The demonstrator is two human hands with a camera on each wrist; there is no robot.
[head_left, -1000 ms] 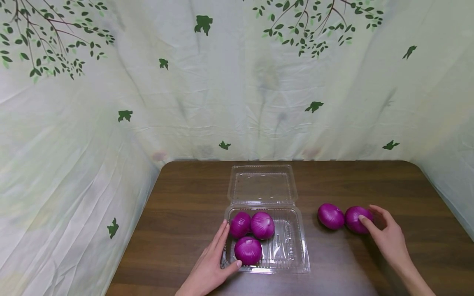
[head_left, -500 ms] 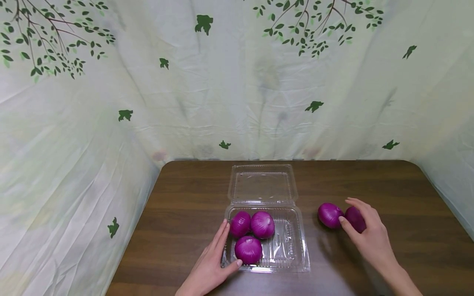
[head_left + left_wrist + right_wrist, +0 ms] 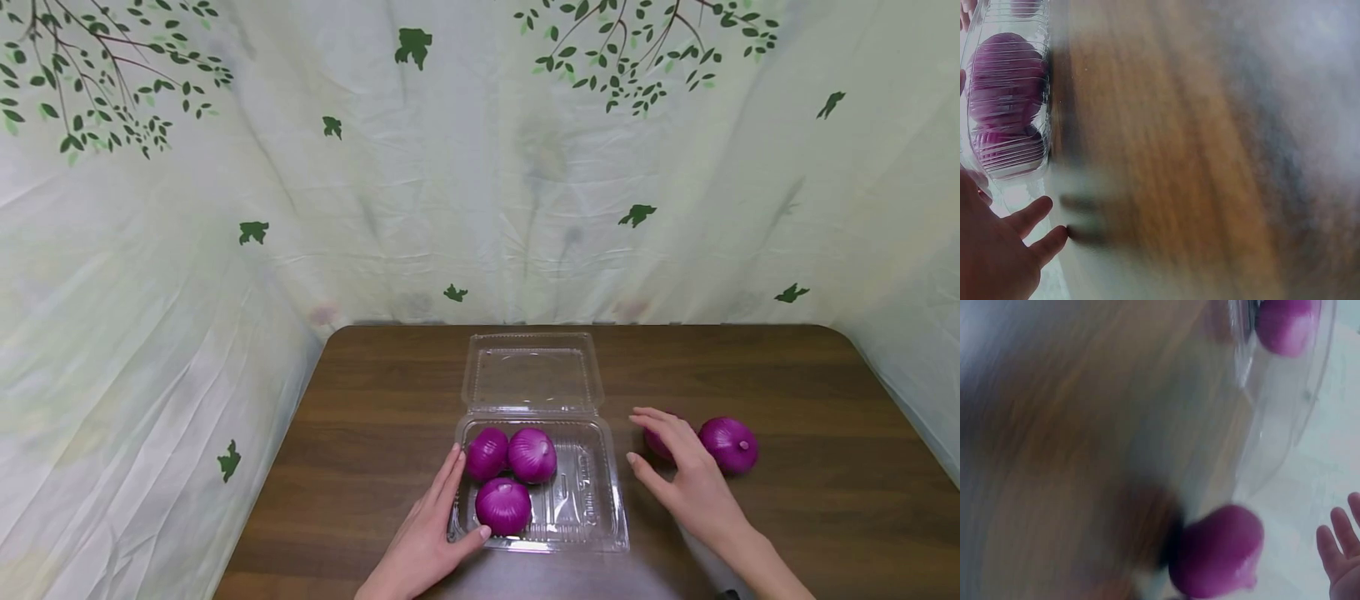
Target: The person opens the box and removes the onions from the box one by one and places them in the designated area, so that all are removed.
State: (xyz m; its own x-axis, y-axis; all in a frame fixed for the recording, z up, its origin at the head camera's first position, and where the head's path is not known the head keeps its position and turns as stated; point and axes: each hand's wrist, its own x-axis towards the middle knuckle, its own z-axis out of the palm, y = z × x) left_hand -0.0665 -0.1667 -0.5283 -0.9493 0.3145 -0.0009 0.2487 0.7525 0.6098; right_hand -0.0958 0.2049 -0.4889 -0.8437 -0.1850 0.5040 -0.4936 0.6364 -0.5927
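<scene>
A clear plastic clamshell box (image 3: 592,500) lies open on the brown table, its lid (image 3: 532,375) folded back. Three purple onions sit in its left half: two at the back (image 3: 487,454) (image 3: 532,456) and one in front (image 3: 502,507). My left hand (image 3: 459,500) rests flat against the box's left wall, thumb on the front rim. To the right of the box, my right hand (image 3: 645,437) hovers with spread fingers over a loose onion (image 3: 660,446), mostly hiding it. In the right wrist view that onion (image 3: 1219,553) lies apart from my fingers (image 3: 1341,550). Another loose onion (image 3: 729,445) lies further right.
The wooden table (image 3: 375,400) has rounded far corners and is ringed by a pale leaf-print curtain (image 3: 480,208) at the back and both sides. Both wrist views are blurred; the left one shows the box wall (image 3: 1007,125) with onions behind it.
My right hand has moved left, off the rightmost onion and over the loose onion nearer the box. The rightmost onion is now uncovered. The left hand and box have stayed put.
</scene>
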